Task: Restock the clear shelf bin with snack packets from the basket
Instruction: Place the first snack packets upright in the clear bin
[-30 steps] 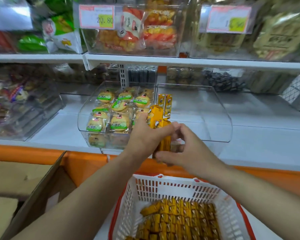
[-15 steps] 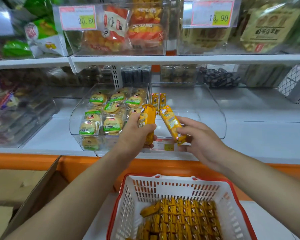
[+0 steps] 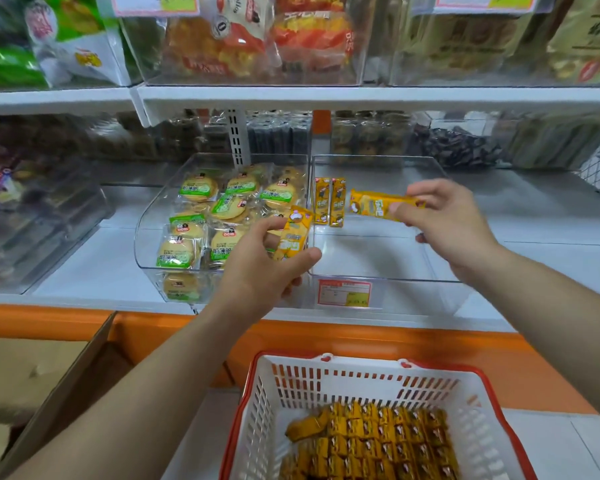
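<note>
A clear shelf bin [image 3: 381, 271] stands on the white shelf, with two yellow snack packets [image 3: 329, 201] lying side by side at its back left. My right hand [image 3: 447, 223] pinches one yellow packet [image 3: 374, 205] sideways over the bin. My left hand [image 3: 267, 268] grips another yellow packet [image 3: 293, 233] at the bin's left wall, fingers curled round it. Below, a white basket [image 3: 291, 386] with a red rim holds several rows of the same yellow packets [image 3: 371, 441].
A second clear bin [image 3: 149, 223] full of green-labelled round cakes adjoins on the left. A shelf above carries more bins and price tags. An open cardboard box [image 3: 66, 372] sits at lower left. A price label [image 3: 345, 292] is on the bin's front.
My hands have separated, each with one packet. The right hand has carried its packet up and right over the bin and turned it sideways. The view has moved closer.
</note>
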Tool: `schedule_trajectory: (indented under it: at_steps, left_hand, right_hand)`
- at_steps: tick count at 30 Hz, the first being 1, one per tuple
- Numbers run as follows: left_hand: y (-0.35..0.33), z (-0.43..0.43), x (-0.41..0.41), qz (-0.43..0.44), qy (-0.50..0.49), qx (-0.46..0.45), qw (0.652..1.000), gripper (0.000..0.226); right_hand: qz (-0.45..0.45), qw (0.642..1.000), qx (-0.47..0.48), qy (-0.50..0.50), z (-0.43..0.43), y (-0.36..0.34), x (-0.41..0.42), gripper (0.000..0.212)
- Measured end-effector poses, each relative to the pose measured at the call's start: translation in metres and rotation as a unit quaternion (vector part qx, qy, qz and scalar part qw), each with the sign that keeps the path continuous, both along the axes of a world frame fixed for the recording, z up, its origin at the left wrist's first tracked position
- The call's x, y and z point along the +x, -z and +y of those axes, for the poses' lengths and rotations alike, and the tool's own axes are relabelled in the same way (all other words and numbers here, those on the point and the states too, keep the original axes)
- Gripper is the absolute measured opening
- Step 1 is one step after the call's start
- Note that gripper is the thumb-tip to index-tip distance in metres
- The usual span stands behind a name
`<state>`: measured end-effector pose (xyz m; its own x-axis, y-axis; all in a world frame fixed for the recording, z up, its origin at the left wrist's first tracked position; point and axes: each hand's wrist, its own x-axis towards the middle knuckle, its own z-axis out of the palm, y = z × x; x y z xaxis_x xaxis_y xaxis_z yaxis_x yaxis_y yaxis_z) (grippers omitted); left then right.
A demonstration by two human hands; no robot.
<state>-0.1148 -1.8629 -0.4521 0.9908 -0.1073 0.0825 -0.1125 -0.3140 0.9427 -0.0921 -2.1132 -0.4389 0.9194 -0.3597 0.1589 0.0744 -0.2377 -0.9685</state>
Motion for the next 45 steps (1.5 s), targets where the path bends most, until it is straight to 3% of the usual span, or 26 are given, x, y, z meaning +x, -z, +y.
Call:
schedule_trajectory:
  at_steps: [4,7,9,15,20,24,29,33,35,38,41,45]
  left_hand:
    - [0.008,0.003,0.006,-0.009,0.001,0.009,1.000,0.065]
    - [0.012,0.006,0.011,0.010,0.004,-0.039,0.999,0.062]
    - [0.013,0.008,0.014,0.026,-0.002,-0.063,0.998,0.061]
    - [0.024,0.007,0.021,-0.010,0.000,-0.038,0.999,0.046]
    - [0.033,0.009,0.028,-0.002,-0.006,-0.050,0.999,0.054]
    - [0.034,0.010,0.029,-0.002,-0.004,-0.051,0.999,0.047]
    - [0.032,0.009,0.027,0.000,-0.009,-0.046,0.999,0.054]
    - [0.023,0.006,0.022,0.004,0.000,-0.047,0.999,0.059]
    - [0.020,0.006,0.018,0.008,0.028,-0.054,0.998,0.055]
    - [0.012,0.005,0.006,0.001,0.077,-0.073,0.994,0.055]
    - [0.006,-0.003,-0.007,0.031,0.096,-0.107,0.989,0.055]
    - [0.000,-0.021,-0.026,0.082,0.118,-0.134,0.981,0.062]
  right_hand:
    - [0.009,0.981,-0.192,-0.010,-0.010,0.005,0.053,0.026]
    - [0.056,0.932,-0.357,-0.034,-0.014,0.008,0.090,0.028]
    - [0.068,0.906,-0.417,-0.042,-0.016,0.011,0.111,0.034]
    - [0.079,0.900,-0.427,-0.039,-0.012,0.023,0.149,0.039]
    - [0.080,0.906,-0.415,-0.038,-0.010,0.031,0.168,0.041]
    - [0.090,0.902,-0.421,-0.039,-0.003,0.039,0.179,0.044]
    - [0.072,0.906,-0.417,0.001,-0.001,0.038,0.177,0.057]
    - [0.066,0.891,-0.449,-0.002,-0.002,0.022,0.145,0.051]
    - [0.035,0.909,-0.416,-0.012,-0.001,0.008,0.111,0.036]
    - [0.007,0.958,-0.275,-0.086,0.006,-0.010,0.043,0.011]
    - [0.039,0.977,-0.113,-0.176,0.016,-0.012,-0.023,0.009]
    - [0.068,0.980,0.033,-0.185,0.033,-0.004,-0.068,0.033]
